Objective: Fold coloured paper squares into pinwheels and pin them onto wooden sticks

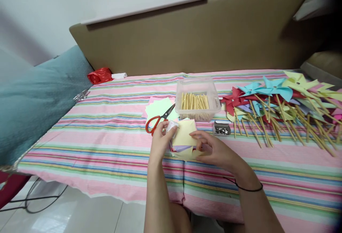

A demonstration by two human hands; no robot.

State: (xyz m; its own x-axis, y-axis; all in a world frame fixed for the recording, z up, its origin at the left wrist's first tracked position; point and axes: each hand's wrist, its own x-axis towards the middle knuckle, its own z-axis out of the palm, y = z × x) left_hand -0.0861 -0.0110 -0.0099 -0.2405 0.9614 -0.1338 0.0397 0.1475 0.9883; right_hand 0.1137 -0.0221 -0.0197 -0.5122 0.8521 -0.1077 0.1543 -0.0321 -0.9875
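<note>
A stack of square coloured paper (184, 133) lies in front of me, pale yellow on top, with purple, red and green edges showing. My left hand (160, 140) is at its left side, thumb and fingers closed on a small white printed piece (172, 126) whose kind I cannot make out. At the right edge my right hand (213, 149) has its fingers bent around yellow paper, the index finger reaching over the top sheet. Red-handled scissors (157, 120) lie just beyond my left hand on loose green and pink sheets (157, 107).
Behind the stack stands a clear plastic box (197, 113) of short wooden sticks (195, 102). A small open box of metal fasteners (221, 129) is near my right hand. Finished paper pinwheels (275, 87) pile up at the right. A red plastic bag (100, 75) sits far left on the striped cloth (107, 133).
</note>
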